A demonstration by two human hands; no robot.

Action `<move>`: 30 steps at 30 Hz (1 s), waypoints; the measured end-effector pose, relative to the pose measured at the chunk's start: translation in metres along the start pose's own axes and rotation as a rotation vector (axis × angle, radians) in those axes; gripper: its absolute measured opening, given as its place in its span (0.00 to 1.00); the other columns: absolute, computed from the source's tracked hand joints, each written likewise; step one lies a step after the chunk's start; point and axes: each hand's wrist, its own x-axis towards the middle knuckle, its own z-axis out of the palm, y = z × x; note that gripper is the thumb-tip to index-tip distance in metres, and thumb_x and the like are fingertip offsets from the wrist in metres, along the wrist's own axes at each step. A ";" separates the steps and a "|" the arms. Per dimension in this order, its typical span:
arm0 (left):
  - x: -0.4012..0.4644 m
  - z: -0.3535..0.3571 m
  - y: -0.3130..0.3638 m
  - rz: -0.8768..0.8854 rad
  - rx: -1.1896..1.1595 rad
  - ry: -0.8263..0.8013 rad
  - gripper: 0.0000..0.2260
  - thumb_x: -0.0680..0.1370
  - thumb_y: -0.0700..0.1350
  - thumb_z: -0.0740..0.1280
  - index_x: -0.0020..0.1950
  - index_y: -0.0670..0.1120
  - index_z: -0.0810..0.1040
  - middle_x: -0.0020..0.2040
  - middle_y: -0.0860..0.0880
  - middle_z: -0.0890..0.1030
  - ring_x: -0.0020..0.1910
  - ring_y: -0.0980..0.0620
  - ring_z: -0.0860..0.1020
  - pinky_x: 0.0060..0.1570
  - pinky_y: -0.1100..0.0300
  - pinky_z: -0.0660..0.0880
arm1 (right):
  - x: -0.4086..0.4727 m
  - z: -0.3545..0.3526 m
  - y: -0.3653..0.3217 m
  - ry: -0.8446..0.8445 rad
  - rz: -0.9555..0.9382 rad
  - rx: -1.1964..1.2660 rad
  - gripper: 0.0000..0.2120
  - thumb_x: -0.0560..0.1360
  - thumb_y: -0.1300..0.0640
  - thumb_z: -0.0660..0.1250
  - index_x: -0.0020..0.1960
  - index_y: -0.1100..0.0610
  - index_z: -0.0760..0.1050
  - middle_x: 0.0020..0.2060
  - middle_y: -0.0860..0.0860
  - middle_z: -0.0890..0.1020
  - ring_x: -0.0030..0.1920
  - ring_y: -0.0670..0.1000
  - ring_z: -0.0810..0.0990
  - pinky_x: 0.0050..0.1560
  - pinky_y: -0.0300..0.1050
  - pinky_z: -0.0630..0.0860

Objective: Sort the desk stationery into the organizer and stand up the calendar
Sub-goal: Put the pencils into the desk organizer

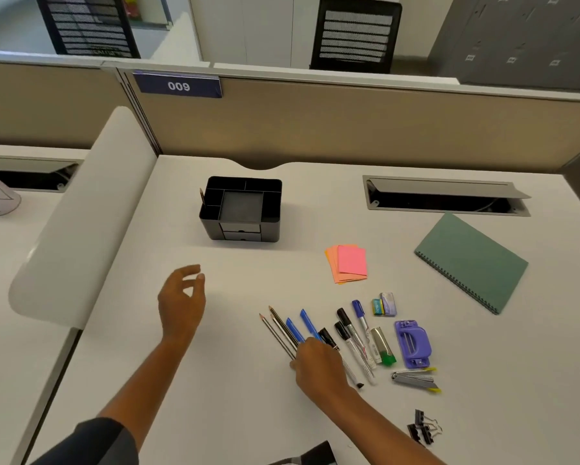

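Observation:
A black desk organizer [242,209] stands mid-desk with one pencil [202,197] upright in its left slot. A row of pencils [278,330], blue pens [303,325] and black-capped markers [349,333] lies at the front right. My right hand [318,365] rests on the near ends of the pencils and pens, fingers curled over them; whether it grips one is hidden. My left hand [183,298] hovers above the desk left of them, fingers apart and empty. The green spiral-bound calendar [471,261] lies flat at the right.
Pink and orange sticky notes [347,267] lie behind the pens. Two small erasers [384,304], a green-capped tube [383,347], a purple hole punch [412,344], a staple remover [414,379] and black binder clips [422,427] sit at the right. An open cable tray [446,198] runs behind.

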 end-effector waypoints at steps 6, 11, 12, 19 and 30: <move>-0.049 0.010 -0.004 -0.147 -0.013 -0.185 0.05 0.81 0.42 0.72 0.56 0.50 0.83 0.50 0.53 0.86 0.45 0.53 0.86 0.42 0.72 0.78 | -0.002 -0.005 -0.008 -0.039 -0.018 -0.052 0.09 0.82 0.56 0.63 0.48 0.58 0.79 0.40 0.51 0.80 0.45 0.52 0.84 0.50 0.45 0.82; -0.069 0.012 0.001 -0.365 -0.069 -0.433 0.08 0.80 0.48 0.74 0.57 0.47 0.85 0.46 0.48 0.88 0.40 0.50 0.87 0.43 0.54 0.85 | -0.006 -0.012 -0.013 0.128 -0.128 0.064 0.11 0.79 0.53 0.64 0.41 0.57 0.77 0.37 0.49 0.79 0.34 0.47 0.75 0.35 0.39 0.74; -0.070 0.011 0.005 -0.401 -0.085 -0.481 0.09 0.80 0.51 0.74 0.57 0.47 0.85 0.46 0.50 0.89 0.41 0.51 0.88 0.42 0.57 0.84 | -0.007 -0.013 -0.014 0.172 -0.166 0.077 0.11 0.78 0.53 0.66 0.40 0.57 0.77 0.37 0.49 0.79 0.32 0.46 0.74 0.32 0.38 0.70; -0.065 0.003 0.035 -0.381 -0.231 -0.564 0.07 0.84 0.45 0.68 0.58 0.49 0.86 0.50 0.51 0.89 0.47 0.49 0.88 0.56 0.48 0.83 | -0.011 -0.022 -0.016 0.350 -0.314 0.130 0.07 0.75 0.55 0.70 0.40 0.56 0.78 0.34 0.48 0.78 0.30 0.45 0.71 0.28 0.39 0.73; -0.053 -0.005 0.058 -0.350 -0.268 -0.509 0.10 0.79 0.52 0.74 0.56 0.48 0.87 0.49 0.50 0.89 0.48 0.49 0.88 0.56 0.48 0.82 | -0.002 -0.029 -0.017 0.357 -0.332 0.147 0.07 0.76 0.56 0.70 0.42 0.59 0.79 0.37 0.51 0.79 0.32 0.46 0.71 0.31 0.40 0.70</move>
